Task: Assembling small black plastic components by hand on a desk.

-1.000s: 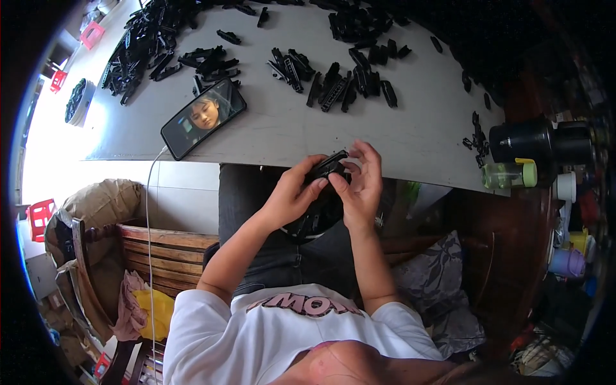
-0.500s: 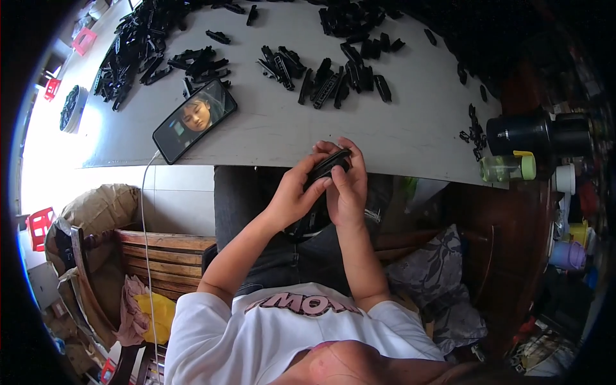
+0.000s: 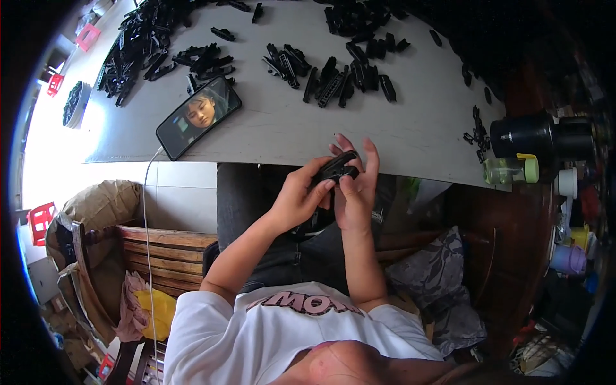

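Black, elongated, glossy part (image 3: 335, 168): the left hand (image 3: 296, 196) grips it at the flat grey worktop's (image 3: 276, 138) near edge, apparently for steadiness; the right hand (image 3: 355, 202) is partly open, fingers spread.

A green-lidded bottle (image 3: 507, 171) sits beside a black container (image 3: 523, 138), a phone (image 3: 198, 119) farther left.

Left forearm (image 3: 250, 247) slants inward, right forearm (image 3: 361, 256) rises nearly straight — left hand (image 3: 298, 197) curled in a pinch, right hand (image 3: 356, 197) just beside it, fingers (image 3: 371, 155) loosely spread.
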